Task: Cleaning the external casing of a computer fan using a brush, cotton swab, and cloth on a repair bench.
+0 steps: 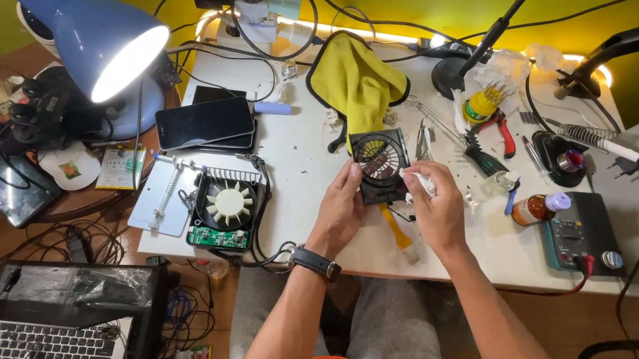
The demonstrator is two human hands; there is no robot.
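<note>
At the centre of the frame the left hand [339,205] grips a black square fan housing [380,165] by its left edge, fingers curled around the side and thumb on the face, holding it just above the white workbench [293,166]. The housing shows a round grille with dark radial slats. The right hand [437,210] sits just to the right of it, its fingers pinched together on a small white wad, tissue or wipe [422,181], whose tip touches the housing's right edge. A black wristwatch [315,263] rings the left wrist.

Just below the housing, a yellow-handled brush [400,236] lies on the bench between the two hands. A yellow cloth [356,81] is draped over a black pouch above the housing. To the left of centre, a second fan unit with a cream impeller [229,203] rests on a green circuit board [218,238]. Two dark smartphones [204,122] lie stacked further up.

In the upper left a blue desk lamp [95,36] shines down. A laptop [48,351] sits in the lower left, off the bench. On the right, a multimeter [578,235] lies near the bench edge, with a brown bottle [534,210] just beside it, red-handled pliers [502,133] above, and a soldering iron [599,141] on its stand further right.
</note>
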